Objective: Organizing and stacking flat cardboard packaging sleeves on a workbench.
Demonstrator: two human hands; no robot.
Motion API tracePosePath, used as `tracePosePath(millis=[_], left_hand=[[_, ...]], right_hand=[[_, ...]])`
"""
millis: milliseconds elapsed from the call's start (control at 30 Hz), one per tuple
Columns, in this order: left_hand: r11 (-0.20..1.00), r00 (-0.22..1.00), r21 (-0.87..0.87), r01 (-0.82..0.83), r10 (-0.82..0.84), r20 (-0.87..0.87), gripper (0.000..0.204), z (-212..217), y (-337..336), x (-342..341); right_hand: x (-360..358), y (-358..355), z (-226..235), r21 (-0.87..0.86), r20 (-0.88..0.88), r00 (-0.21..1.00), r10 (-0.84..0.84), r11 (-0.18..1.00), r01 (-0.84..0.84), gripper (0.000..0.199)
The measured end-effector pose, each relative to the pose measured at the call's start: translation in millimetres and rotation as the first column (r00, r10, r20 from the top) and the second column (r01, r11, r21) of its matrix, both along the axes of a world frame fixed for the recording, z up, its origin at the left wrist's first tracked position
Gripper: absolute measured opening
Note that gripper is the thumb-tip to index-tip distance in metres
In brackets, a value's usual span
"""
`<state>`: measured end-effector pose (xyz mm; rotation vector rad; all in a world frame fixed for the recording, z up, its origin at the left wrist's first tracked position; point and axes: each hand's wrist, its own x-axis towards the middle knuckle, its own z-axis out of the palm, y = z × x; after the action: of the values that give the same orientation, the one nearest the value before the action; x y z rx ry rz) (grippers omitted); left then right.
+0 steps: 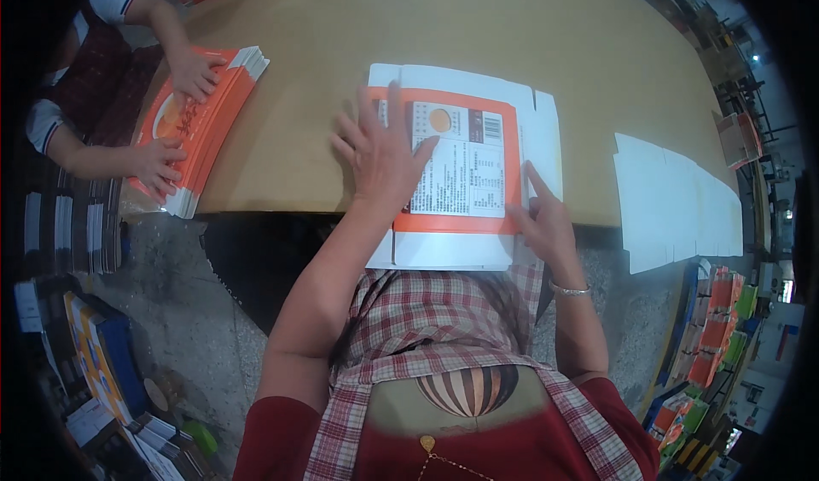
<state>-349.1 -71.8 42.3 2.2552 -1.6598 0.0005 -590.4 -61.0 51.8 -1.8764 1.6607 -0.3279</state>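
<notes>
A flat folded carton (461, 227), orange and white with a printed panel, lies before me, its near end reaching past the table edge to my apron. Several white flaps show around it. My left hand (381, 152) rests on its left part with fingers spread. At the carton's right edge is my right hand (546, 221), thumb and forefinger apart and touching the side; its other fingers are partly hidden. I cannot tell whether more flat cartons lie under the top one.
The brown table (546, 20) spreads ahead. To the left, another person's two hands press on a stack of orange cartons (205, 131). A white cardboard sheet (674, 204) overhangs the right edge. Stacked goods (712, 327) stand at the lower right, and more piles (107, 353) at the lower left.
</notes>
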Motion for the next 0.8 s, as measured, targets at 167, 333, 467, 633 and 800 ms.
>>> tracePosePath(millis=[167, 333, 467, 633, 800], left_hand=[[0.979, 0.941, -0.021, 0.203, -0.201, -0.274, 0.062, -20, 0, 26], [0.938, 0.859, 0.253, 0.236, -0.323, 0.398, 0.058, -8, -19, -1], [0.88, 0.889, 0.14, 0.454, -0.458, -0.005, 0.063, -29, -8, -21], [0.864, 0.858, 0.106, 0.492, -0.502, 0.111, 0.064, -33, -7, -17], [0.858, 0.849, 0.071, 0.509, -0.513, 0.123, 0.062, -34, -6, -18]], right_hand=[[39, -2, 0, -0.113, -0.092, 0.985, 0.148, 0.981, -0.158, 0.07], [46, -2, 2, -0.152, -0.294, 0.947, 0.128, 0.972, -0.179, 0.062], [-16, -42, -2, -0.38, -0.265, 0.96, -0.087, 0.925, -0.021, 0.044], [-35, -53, -19, -0.409, -0.032, 0.963, 0.266, 0.876, -0.255, 0.047], [23, -36, -10, -0.442, 0.054, 0.915, 0.399, 0.832, -0.337, 0.057]])
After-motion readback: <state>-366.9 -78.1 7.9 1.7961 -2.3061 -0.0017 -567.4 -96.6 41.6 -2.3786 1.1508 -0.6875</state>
